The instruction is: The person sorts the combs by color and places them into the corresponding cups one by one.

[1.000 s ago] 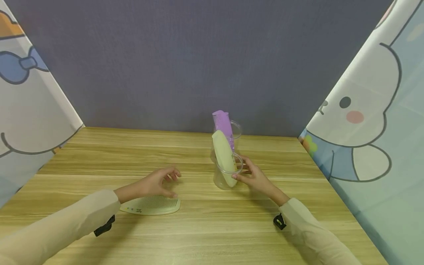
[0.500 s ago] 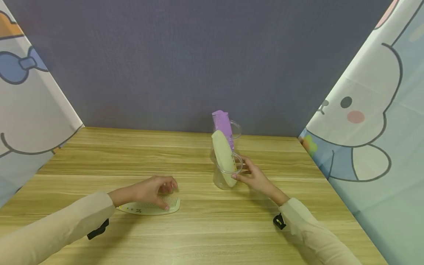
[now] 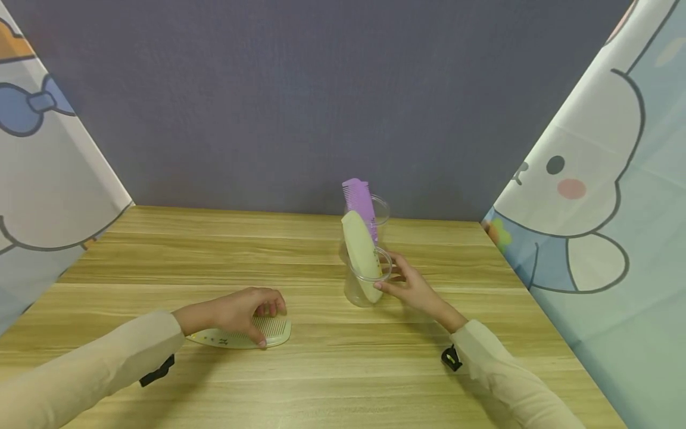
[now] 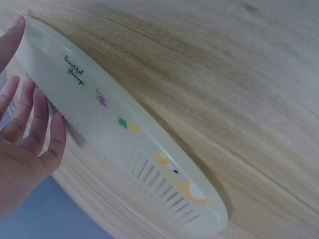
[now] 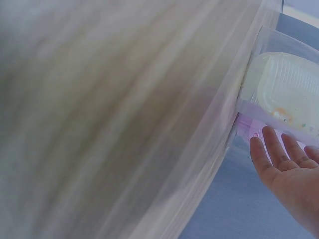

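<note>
A pale green comb (image 3: 277,326) lies flat on the table at the left, teeth facing away. My left hand (image 3: 233,313) straddles it, thumb on the near spine edge and curled fingers along the teeth side. In the left wrist view this comb (image 4: 124,119) shows printed lettering and small coloured pictures. My right hand (image 3: 411,291) holds the right side of a clear plastic cup (image 3: 355,292), thumb in front and fingers behind. A second pale green comb (image 3: 360,244) leans upright inside that cup. The right wrist view shows the fingers (image 5: 274,144) against the cup wall.
Just behind stands another clear cup (image 3: 383,208) with a purple comb (image 3: 358,199) sticking up out of it. A dark grey wall (image 3: 300,119) rises at the back edge of the wooden table (image 3: 321,369). Cartoon-printed cloths (image 3: 584,202) border both sides.
My left hand has come down and slightly left onto the comb, its thumb shifting to the near edge. The right hand and the cups have stayed in place.
</note>
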`<control>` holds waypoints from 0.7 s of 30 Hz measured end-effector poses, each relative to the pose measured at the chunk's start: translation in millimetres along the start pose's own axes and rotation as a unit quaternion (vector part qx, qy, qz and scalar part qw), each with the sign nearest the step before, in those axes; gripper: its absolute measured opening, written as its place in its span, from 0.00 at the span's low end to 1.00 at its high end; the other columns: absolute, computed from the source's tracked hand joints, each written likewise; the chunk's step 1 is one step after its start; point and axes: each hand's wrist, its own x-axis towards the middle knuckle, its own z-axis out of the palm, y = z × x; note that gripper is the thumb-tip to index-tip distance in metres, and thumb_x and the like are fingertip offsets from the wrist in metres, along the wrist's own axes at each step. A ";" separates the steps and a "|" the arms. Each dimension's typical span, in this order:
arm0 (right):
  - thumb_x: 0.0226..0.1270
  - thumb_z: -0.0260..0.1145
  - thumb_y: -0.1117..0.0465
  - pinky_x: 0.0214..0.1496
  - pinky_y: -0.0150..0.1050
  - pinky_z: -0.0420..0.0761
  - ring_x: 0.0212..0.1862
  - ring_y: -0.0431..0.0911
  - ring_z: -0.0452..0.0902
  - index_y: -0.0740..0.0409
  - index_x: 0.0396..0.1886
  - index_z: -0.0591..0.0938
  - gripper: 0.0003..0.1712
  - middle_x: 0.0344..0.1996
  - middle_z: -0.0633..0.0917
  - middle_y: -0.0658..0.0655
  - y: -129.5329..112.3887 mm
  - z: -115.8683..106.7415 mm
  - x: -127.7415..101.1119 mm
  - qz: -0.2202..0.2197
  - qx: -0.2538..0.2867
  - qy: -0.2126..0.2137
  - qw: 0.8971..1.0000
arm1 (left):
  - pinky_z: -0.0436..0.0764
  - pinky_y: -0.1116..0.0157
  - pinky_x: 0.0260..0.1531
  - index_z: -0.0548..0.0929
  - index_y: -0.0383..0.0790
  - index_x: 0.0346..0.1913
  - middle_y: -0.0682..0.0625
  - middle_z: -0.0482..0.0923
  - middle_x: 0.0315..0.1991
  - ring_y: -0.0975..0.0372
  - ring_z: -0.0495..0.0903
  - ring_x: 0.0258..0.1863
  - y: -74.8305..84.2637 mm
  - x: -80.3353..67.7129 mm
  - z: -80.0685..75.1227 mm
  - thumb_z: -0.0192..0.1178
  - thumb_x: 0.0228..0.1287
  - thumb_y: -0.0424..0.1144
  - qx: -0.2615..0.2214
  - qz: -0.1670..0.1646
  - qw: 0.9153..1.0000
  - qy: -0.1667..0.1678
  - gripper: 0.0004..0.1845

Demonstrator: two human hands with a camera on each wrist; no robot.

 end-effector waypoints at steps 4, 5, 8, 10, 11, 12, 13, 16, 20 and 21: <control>0.58 0.66 0.60 0.52 0.47 0.78 0.54 0.59 0.73 0.56 0.67 0.59 0.39 0.59 0.70 0.64 -1.2 -0.3 -0.3 0.003 0.000 -0.002 1.000 | 0.76 0.68 0.38 0.73 0.41 0.47 0.51 0.75 0.40 0.61 0.72 0.38 0.4 0.7 -0.4 0.74 0.36 0.44 0.007 0.017 1.000 -0.004 0.31; 0.58 0.66 0.60 0.53 0.47 0.78 0.54 0.59 0.73 0.56 0.67 0.59 0.39 0.59 0.70 0.65 -1.3 -0.3 -0.4 0.003 0.001 -0.003 1.000 | 0.76 0.68 0.38 0.74 0.41 0.46 0.51 0.75 0.40 0.62 0.72 0.38 0.7 1.0 -0.6 0.74 0.36 0.44 0.007 0.018 1.000 -0.006 0.31; 0.58 0.66 0.60 0.53 0.49 0.77 0.54 0.60 0.72 0.57 0.66 0.59 0.39 0.59 0.70 0.66 -0.8 -0.1 -0.3 -0.002 0.001 -0.003 1.000 | 0.75 0.68 0.37 0.75 0.43 0.45 0.52 0.75 0.39 0.62 0.72 0.37 0.6 1.4 -1.1 0.74 0.35 0.45 0.007 0.014 1.000 -0.008 0.29; 0.58 0.66 0.60 0.53 0.49 0.77 0.54 0.60 0.72 0.56 0.66 0.59 0.39 0.59 0.70 0.65 -0.8 -0.1 -0.3 0.000 0.000 -0.003 1.000 | 0.75 0.69 0.36 0.76 0.44 0.44 0.53 0.76 0.38 0.63 0.72 0.36 0.1 1.6 -1.3 0.74 0.35 0.45 0.004 0.012 1.000 -0.008 0.28; 0.58 0.66 0.60 0.53 0.49 0.77 0.54 0.59 0.72 0.56 0.67 0.59 0.39 0.59 0.70 0.65 -0.8 -0.1 -0.2 0.003 -0.001 -0.003 1.000 | 0.75 0.69 0.35 0.76 0.44 0.43 0.53 0.76 0.37 0.63 0.72 0.36 -0.1 1.6 -1.4 0.75 0.35 0.45 0.002 0.010 1.000 -0.008 0.28; 0.58 0.66 0.60 0.53 0.49 0.77 0.54 0.59 0.72 0.55 0.67 0.59 0.39 0.59 0.70 0.65 -1.0 -0.1 0.0 0.006 -0.003 -0.003 1.000 | 0.75 0.69 0.35 0.76 0.44 0.43 0.53 0.76 0.36 0.63 0.72 0.35 -0.2 1.7 -1.5 0.75 0.35 0.45 0.000 0.012 1.000 -0.008 0.28; 0.58 0.66 0.60 0.53 0.48 0.77 0.54 0.59 0.72 0.55 0.67 0.59 0.39 0.59 0.70 0.64 -1.2 -0.2 0.0 0.010 -0.005 -0.002 1.000 | 0.75 0.70 0.34 0.76 0.44 0.43 0.53 0.76 0.35 0.64 0.72 0.34 -0.4 1.8 -1.5 0.75 0.35 0.45 0.000 0.013 1.000 -0.008 0.27; 0.58 0.66 0.62 0.53 0.48 0.77 0.54 0.60 0.72 0.57 0.67 0.59 0.39 0.59 0.70 0.66 -2.6 0.0 0.1 0.015 -0.002 -0.003 1.000 | 0.75 0.70 0.33 0.77 0.44 0.43 0.54 0.76 0.34 0.65 0.71 0.33 -0.5 2.4 -2.1 0.75 0.35 0.44 -0.003 0.020 1.000 -0.008 0.27; 0.58 0.65 0.66 0.53 0.52 0.77 0.54 0.64 0.71 0.65 0.67 0.57 0.39 0.59 0.68 0.70 -17.0 -0.3 -1.0 0.021 0.004 -0.009 1.000 | 0.76 0.70 0.34 0.77 0.44 0.43 0.54 0.76 0.34 0.65 0.72 0.34 0.0 3.2 -5.1 0.74 0.37 0.41 -0.016 0.014 1.000 -0.007 0.25; 0.58 0.64 0.67 0.53 0.53 0.76 0.54 0.65 0.71 0.67 0.66 0.57 0.39 0.59 0.68 0.71 -21.5 -0.5 -1.5 0.022 0.005 -0.010 1.000 | 0.76 0.70 0.35 0.77 0.44 0.43 0.53 0.76 0.34 0.65 0.73 0.33 0.1 3.6 -5.9 0.74 0.38 0.40 -0.024 0.011 1.000 -0.007 0.24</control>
